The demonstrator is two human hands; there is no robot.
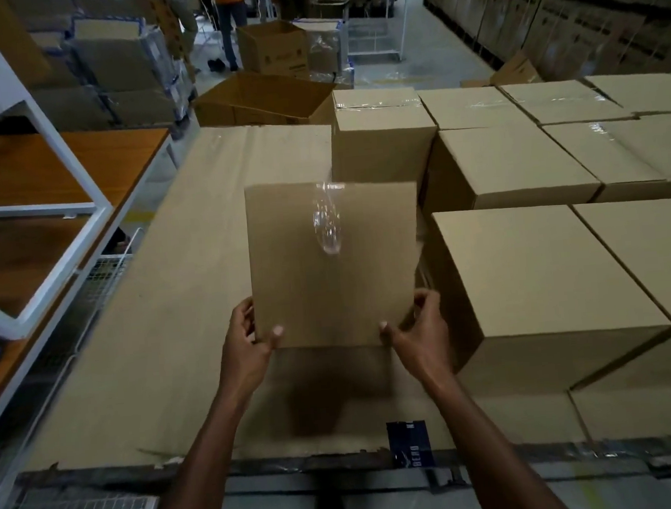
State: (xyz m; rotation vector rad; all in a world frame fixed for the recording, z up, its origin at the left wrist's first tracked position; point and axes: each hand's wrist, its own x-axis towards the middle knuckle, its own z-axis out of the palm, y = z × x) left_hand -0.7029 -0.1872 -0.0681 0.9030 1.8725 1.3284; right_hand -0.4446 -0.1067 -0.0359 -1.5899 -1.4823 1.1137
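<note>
1. Cardboard sheet (171,327), left: judged to be the area where further boxes will go.
2. Left hand (248,337): fingers curled round the near left corner of the carried box (328,279), thumb on its facing panel.
3. Carried box: taped shut and apparently held clear above the sheet, casting a shadow below. It is just beside the nearest stacked box (536,270).
4. Right hand (416,328): fingers grip the near right corner.
5. Right side: sealed boxes already stand in rows, so stacking is judged partly done.
6. Remaining: lower this box into place.
</note>
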